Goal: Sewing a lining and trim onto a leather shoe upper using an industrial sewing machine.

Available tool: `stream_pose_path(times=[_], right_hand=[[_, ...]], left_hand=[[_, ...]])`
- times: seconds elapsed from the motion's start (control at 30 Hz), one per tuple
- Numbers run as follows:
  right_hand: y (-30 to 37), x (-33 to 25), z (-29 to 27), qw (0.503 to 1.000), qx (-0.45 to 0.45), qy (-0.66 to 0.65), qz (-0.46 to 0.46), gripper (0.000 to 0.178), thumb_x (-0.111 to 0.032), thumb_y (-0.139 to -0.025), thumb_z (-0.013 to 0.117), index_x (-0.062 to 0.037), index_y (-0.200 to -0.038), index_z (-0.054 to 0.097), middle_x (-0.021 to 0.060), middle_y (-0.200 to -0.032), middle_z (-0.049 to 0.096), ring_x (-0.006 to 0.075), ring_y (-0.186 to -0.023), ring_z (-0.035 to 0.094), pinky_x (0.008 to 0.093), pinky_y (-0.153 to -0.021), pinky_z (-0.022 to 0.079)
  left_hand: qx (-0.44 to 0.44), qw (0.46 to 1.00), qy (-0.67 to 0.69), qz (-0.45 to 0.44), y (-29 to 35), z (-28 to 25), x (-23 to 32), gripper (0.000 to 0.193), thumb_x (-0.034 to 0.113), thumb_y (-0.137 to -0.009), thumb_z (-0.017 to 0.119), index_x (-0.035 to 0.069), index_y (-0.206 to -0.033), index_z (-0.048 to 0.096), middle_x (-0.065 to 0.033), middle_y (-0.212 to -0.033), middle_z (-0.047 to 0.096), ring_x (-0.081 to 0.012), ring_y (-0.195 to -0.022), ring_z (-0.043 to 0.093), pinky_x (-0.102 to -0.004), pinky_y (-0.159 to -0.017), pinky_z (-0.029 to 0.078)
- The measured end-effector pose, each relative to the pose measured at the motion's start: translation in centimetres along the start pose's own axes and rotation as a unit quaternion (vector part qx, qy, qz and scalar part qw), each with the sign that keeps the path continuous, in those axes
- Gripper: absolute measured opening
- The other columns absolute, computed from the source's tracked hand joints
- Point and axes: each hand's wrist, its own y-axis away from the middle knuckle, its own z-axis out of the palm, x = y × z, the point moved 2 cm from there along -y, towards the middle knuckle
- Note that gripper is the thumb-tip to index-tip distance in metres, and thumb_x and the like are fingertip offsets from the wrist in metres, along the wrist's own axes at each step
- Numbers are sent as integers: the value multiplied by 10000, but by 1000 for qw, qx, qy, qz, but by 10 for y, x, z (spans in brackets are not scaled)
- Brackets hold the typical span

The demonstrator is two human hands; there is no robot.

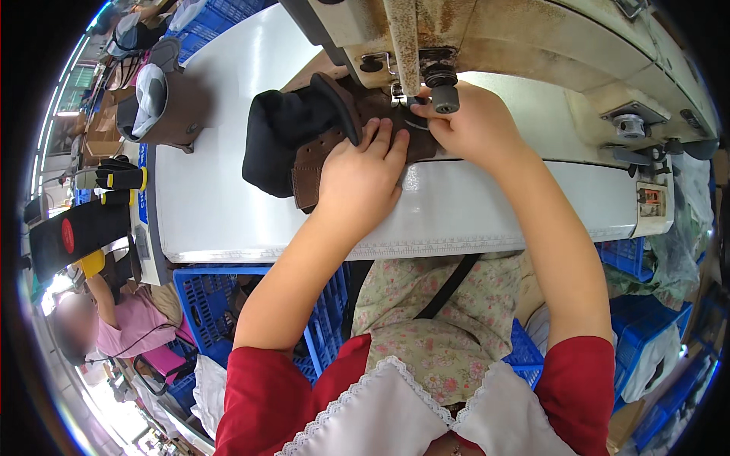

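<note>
A brown leather shoe upper (309, 167) with punched holes and a padded black lining (277, 140) lies on the white sewing machine table. My left hand (361, 175) rests on it, fingers stretched out and pressing the leather down. Close to the needle and presser foot (398, 95) of the sewing machine (525, 38), my right hand (471, 125) is closed, thumb and forefinger together beside the leather. What sits between those fingertips is hidden. Part of the leather runs beneath the machine head, where the metal parts cover it.
A brown shoe piece with grey lining (163, 106) stands at the table's left end. Blue plastic crates (205, 296) are under the front edge (426, 247), with more at right. Another person in pink (141, 323) sits at the left beside other equipment.
</note>
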Motion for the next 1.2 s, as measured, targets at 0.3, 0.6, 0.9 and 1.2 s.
stream_pose_path(times=[0.3,0.6,0.9,1.2], right_hand=[[-2,1,-2,1000,4,-25,7,209,-150,-753,605,-117,-855,785,0,-1011,733,240,-887,684,384,-762,556],[-1,4,-3,998,-5,18,-62,265,-119,-779,684,-195,-1020,761,46,-987,732,261,-873,690,379,-733,550],[-2,-2,-11,1000,-17,0,-3,246,-137,-784,612,-179,-948,791,-10,-1091,718,217,-984,672,365,-809,549],[-4,-4,-14,996,-61,-18,56,245,-138,-772,595,-160,-915,794,1,-1105,720,222,-983,676,364,-815,548]], left_hand=[[-4,1000,0,-7,-2,-5,-1,635,136,-654,682,58,-1280,615,-175,-1329,605,-276,-1253,574,-404,-830,527],[-9,1000,2,-14,-4,-6,4,667,97,-629,679,39,-1289,602,-191,-1344,582,-308,-1291,517,-422,-975,473],[32,999,4,23,-2,-5,-1,561,52,-649,669,47,-1207,609,-180,-1308,599,-302,-1231,563,-404,-897,523],[106,979,-87,153,-3,-5,-9,223,140,-743,622,36,-938,596,-173,-1055,713,-290,-1017,694,-347,-738,579]])
